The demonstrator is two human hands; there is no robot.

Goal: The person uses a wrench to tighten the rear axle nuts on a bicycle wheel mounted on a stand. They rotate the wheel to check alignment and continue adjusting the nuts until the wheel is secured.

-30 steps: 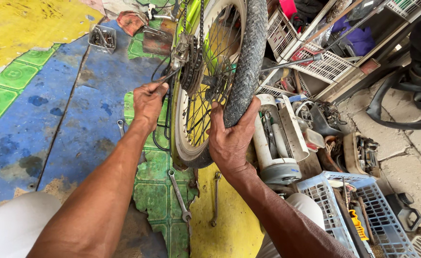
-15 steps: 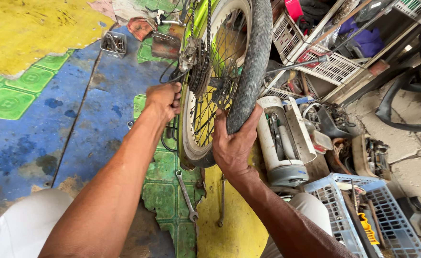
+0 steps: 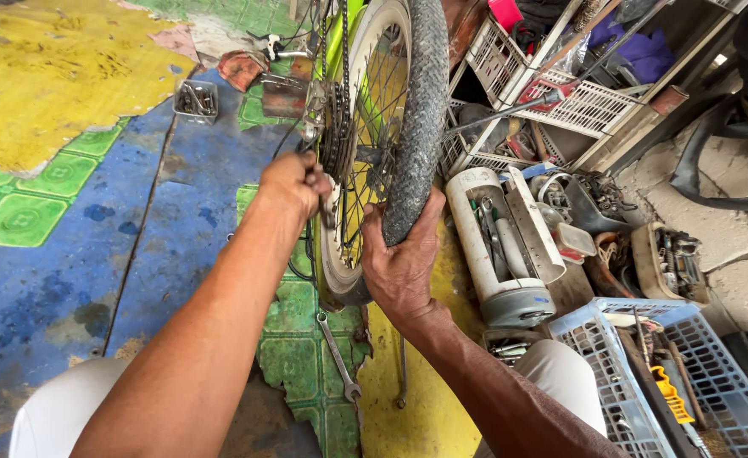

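Observation:
A bicycle rear wheel [image 3: 365,127] with a white rim, thin spokes and a grey knobby tyre [image 3: 421,110] stands upright in front of me, its sprocket cluster [image 3: 333,127] facing left. My right hand [image 3: 401,263] grips the tyre at its lower near part, thumb on the tread. My left hand [image 3: 293,182] is closed on a part beside the sprockets, near the chain and derailleur; what the fingers pinch is hidden. A green bicycle frame [image 3: 353,17] shows above the wheel.
Two spanners [image 3: 338,356] lie on the painted green, yellow and blue floor below the wheel. A small tin of bits [image 3: 195,99] sits far left. A white plastic container of tools [image 3: 501,246], white baskets [image 3: 577,102] and a blue crate [image 3: 671,382] crowd the right.
The view has shifted closer and slightly right. My left hand rose a little toward the sprockets. My right hand stayed on the tyre.

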